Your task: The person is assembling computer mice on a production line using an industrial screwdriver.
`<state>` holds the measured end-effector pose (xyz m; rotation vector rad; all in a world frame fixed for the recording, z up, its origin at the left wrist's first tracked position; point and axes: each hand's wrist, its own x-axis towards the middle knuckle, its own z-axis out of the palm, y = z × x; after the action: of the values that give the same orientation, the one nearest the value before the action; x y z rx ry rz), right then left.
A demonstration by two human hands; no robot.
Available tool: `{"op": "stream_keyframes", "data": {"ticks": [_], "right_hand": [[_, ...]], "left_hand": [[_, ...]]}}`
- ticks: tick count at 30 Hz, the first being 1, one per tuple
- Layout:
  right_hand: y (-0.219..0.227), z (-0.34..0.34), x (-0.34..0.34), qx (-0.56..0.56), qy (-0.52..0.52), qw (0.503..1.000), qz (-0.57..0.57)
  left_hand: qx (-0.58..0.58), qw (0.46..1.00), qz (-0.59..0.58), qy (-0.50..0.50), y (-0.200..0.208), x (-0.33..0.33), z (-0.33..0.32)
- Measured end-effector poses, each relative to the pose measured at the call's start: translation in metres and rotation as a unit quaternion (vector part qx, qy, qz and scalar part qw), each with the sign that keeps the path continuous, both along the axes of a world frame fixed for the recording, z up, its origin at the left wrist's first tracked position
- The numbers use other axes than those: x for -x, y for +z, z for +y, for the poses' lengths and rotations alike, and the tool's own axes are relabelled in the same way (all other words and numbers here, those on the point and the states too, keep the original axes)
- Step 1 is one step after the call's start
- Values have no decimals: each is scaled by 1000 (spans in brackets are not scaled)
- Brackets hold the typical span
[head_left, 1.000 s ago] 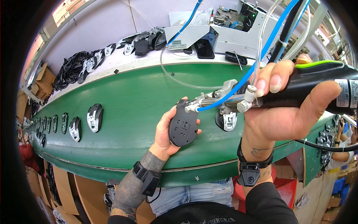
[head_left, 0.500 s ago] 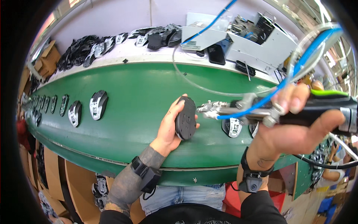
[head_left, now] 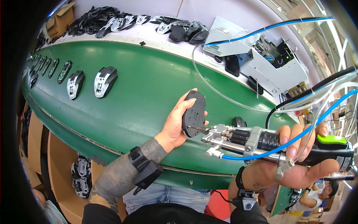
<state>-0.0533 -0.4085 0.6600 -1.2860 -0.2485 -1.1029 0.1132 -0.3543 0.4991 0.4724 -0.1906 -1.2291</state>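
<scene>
My left hand is closed round a black computer mouse, its underside turned up toward me and the thumb over its side. My right hand grips a power screwdriver with a black body, a lime-green lever and a metal nozzle head. Its thin bit reaches the lower end of the mouse's underside; whether it sits in a screw hole is too small to tell. A blue air hose runs from the nozzle past my right fingers. Behind the tool, another mouse is partly hidden.
On the green conveyor belt, silver-and-black mouse shells and narrow green circuit-board parts lie at the left. A white ledge behind carries more shells, a phone and a white machine. Cardboard boxes stand below; a co-worker is at lower right.
The screwdriver has come left and down, so its bit now meets the mouse, where before there was a gap. My view has turned, and the mouse shells appear farther up.
</scene>
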Motion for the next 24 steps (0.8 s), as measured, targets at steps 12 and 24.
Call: {"op": "stream_keyframes", "data": {"ticks": [12,24], "right_hand": [[-7,3,-12,-9,5,1000,-27],[3,-7,5,7,-49,998,-35]], "left_hand": [[21,999,13,20,3,6,1],[-59,992,-10,115,5,-25,1]]}}
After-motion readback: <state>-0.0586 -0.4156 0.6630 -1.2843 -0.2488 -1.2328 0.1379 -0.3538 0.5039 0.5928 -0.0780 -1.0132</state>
